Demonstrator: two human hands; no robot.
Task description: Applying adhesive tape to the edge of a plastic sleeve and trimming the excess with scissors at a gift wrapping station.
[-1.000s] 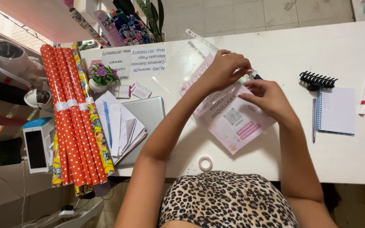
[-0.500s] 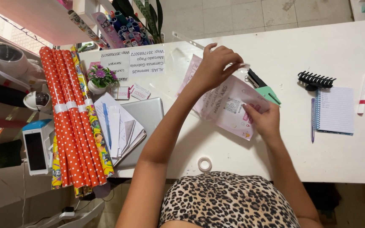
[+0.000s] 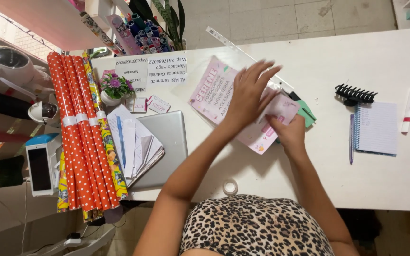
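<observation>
My left grip [image 3: 250, 92] lay spread on a pink printed sheet [image 3: 214, 87]; my right grip [image 3: 285, 130] pinched its edge, beside a laptop [image 3: 169, 142], notebook [image 3: 377, 128] and hair clip [image 3: 355, 94].

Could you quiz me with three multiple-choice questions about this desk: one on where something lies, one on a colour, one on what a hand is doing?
1. Where does the tape roll lie?
A. near the table's front edge
B. on the notebook
C. among the wrapping rolls

2. What colour are the dotted wrapping paper rolls?
A. blue
B. red
C. green

3. How is the left hand?
A. clenched in a fist
B. off the table
C. spread flat on the pink printed sheet

Answers: 1 A, it sits alone on the white table close to the person. 2 B, red with white dots. 3 C, fingers fanned out over the sheet.
</observation>
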